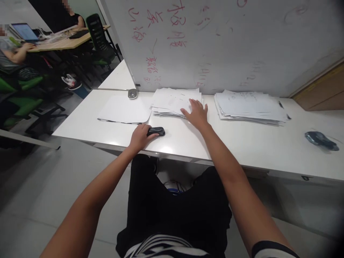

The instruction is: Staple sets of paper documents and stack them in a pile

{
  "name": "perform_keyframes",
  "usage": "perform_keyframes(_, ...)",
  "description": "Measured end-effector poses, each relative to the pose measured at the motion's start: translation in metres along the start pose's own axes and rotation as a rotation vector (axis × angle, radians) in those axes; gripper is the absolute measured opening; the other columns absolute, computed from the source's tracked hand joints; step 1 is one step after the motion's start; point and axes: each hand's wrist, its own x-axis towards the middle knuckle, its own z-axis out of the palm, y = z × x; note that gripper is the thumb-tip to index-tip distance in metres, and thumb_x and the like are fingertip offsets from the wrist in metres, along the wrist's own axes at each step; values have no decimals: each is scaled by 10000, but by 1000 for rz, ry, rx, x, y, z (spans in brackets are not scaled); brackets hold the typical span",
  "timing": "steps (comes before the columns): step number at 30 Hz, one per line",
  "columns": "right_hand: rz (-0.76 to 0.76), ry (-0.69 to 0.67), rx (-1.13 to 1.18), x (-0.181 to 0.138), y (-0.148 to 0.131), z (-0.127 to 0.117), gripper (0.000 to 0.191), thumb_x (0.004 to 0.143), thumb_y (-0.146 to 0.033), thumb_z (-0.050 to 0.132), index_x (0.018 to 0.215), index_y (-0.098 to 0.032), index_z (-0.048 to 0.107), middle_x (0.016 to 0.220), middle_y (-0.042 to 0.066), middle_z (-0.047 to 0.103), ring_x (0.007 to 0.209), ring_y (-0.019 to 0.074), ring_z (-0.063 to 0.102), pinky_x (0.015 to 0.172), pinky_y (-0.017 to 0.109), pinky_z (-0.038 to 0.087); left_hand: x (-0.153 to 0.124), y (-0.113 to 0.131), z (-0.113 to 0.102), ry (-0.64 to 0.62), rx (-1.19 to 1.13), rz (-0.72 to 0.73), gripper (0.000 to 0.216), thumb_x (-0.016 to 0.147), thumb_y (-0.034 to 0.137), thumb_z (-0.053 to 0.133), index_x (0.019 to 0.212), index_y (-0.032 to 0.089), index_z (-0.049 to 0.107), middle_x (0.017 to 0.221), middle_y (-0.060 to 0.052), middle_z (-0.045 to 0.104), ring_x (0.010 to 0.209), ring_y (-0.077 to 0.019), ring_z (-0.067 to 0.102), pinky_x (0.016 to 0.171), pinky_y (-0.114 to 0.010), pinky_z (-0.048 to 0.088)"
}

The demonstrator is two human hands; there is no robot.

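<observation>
My left hand [140, 137] is closed around a black stapler [157, 131] near the front edge of the white table. Just behind that hand lies a sheaf of white paper [122, 109] with a dark lower edge. My right hand [197, 114] rests with spread fingers on the near right part of a loose paper stack [174, 100]. To its right is a second stack of papers [248, 104], with faint writing on the top sheet.
A small grey and white device [132, 94] sits at the table's back left. A dark object in clear plastic [321, 140] lies at the right. Behind the table [185, 143] stands a whiteboard [228, 46] with red writing. Two people sit at a desk [61, 42] at far left.
</observation>
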Motion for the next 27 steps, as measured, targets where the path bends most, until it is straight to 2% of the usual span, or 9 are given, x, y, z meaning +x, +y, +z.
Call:
perform_keyframes(3, -74, -94, -54, -3, -13, 12, 599, 921, -567, 363, 1398, -214, 439, 1515, 112, 372, 1403, 328, 292, 1118, 656, 46, -1, 1, -1, 11, -1, -2, 372, 822, 555, 593, 947, 206, 563, 913, -82, 581, 890, -249, 524, 746, -364, 424)
perform_keyframes(7, -148, -106, -129, -13, -6, 10, 587, 915, -577, 386, 1393, -242, 450, 1518, 104, 367, 1395, 361, 302, 1085, 706, -32, -1, 1, -1, -9, -17, 7, 370, 828, 551, 588, 951, 203, 563, 919, -82, 575, 900, -246, 516, 767, -369, 422)
perform_keyframes(15, -112, -52, -19, -16, -5, 6, 442, 963, -486, 335, 1250, -266, 590, 1441, 77, 485, 1346, 318, 397, 1097, 698, 29, -1, -1, 0, 4, -8, 23, 383, 837, 563, 571, 955, 199, 554, 894, -69, 569, 848, -226, 511, 712, -344, 412)
perform_keyframes(19, -126, 3, -33, -16, -4, 8, 419, 984, -334, 264, 1194, -239, 614, 1330, 68, 593, 1256, 268, 503, 1143, 616, 19, -2, -1, 0, 11, 0, 27, 386, 836, 563, 575, 955, 196, 553, 889, -65, 569, 839, -220, 512, 698, -335, 408)
perform_keyframes(23, -105, 41, -65, -15, -1, 12, 434, 946, -214, 268, 1232, -213, 594, 1125, 67, 700, 1067, 245, 614, 1162, 557, 26, -3, -1, 0, 18, 17, 44, 399, 845, 571, 557, 966, 191, 551, 895, -67, 574, 847, -222, 516, 708, -335, 415)
perform_keyframes(27, -102, 92, -43, -12, 3, 14, 406, 896, -178, 336, 1176, -211, 628, 1153, 76, 692, 1034, 260, 621, 1143, 588, 71, -3, -1, 1, 21, 16, 44, 391, 838, 562, 575, 969, 194, 555, 903, -68, 583, 862, -225, 521, 734, -343, 424)
